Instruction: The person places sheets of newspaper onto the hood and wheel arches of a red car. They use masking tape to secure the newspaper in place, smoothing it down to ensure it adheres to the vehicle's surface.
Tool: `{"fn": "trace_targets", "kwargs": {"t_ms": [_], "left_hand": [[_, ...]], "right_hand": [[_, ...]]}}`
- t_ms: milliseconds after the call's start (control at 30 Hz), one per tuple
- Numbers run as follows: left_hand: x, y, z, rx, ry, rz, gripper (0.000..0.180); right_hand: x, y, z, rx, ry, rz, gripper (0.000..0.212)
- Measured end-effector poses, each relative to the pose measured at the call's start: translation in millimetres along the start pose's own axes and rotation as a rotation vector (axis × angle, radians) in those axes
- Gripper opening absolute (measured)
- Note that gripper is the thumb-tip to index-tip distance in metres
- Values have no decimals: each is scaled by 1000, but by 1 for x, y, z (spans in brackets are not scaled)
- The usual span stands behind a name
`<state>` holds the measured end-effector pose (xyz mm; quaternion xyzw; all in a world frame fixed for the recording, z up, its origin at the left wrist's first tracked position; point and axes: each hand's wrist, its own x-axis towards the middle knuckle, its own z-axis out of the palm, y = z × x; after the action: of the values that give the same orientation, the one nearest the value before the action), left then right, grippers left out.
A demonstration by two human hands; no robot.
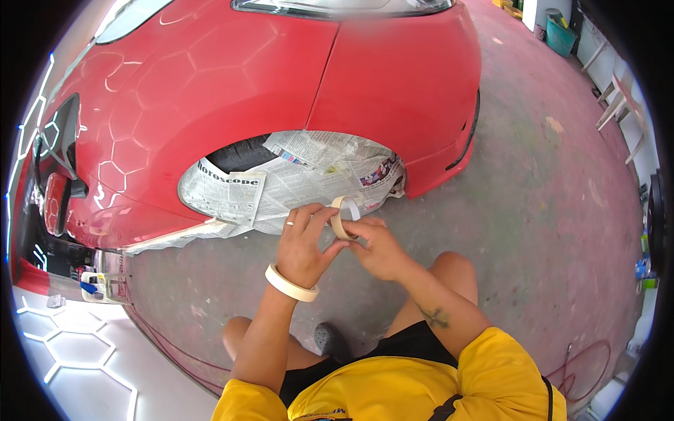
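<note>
Front fender [232, 77] is glossy red with honeycomb reflections; newspaper sheets [309, 186] are off-white with black print plus purple-blue patches. Held masking tape roll [337, 223] is tan, wrist-worn tape roll [289, 286] cream. Shirt [379, 386] is yellow, shorts [421, 347] black, clog [331, 342] dark grey, bucket [560, 38] teal, floor [547, 224] mottled grey-green and dull pink.

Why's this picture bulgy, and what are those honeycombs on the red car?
Head view throughout: a fisheye lens bends straight edges near the rim; the honeycombs look like light reflections on the red car; a hazy patch sits below the headlight; the hand-held tape roll looks fairly sharp.
</note>
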<state>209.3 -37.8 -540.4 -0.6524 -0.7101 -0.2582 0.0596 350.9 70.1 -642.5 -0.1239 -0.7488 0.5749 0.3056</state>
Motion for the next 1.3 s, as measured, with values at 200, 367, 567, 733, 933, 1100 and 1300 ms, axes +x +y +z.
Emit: {"fn": "trace_targets", "kwargs": {"t_ms": [200,367,567,733,933,1100,1300], "left_hand": [[-39,-37,19,-133,-148,-116,59],[-92,-54,52,-309,-189,-293,52],[-111,-92,52,-560,-276,-374,36],[-115,-119,44,-477,-373,-211,30],[-131,-131,70,-648,-318,-265,19],[-99,-135,63,-1358,-325,-560,13],[-63,-106,45,-805,-150,-431,17]], "right_hand": [[-23,14,29,-269,-132,71,20],[-45,44,54,-320,-272,187,15],[-52,41,58,-313,-412,260,15],[-56,21,69,-346,-455,277,24],[-66,17,71,-372,-209,270,34],[-37,-30,58,-453,250,199,35],[-12,19,53,-527,540,191,28]]}}
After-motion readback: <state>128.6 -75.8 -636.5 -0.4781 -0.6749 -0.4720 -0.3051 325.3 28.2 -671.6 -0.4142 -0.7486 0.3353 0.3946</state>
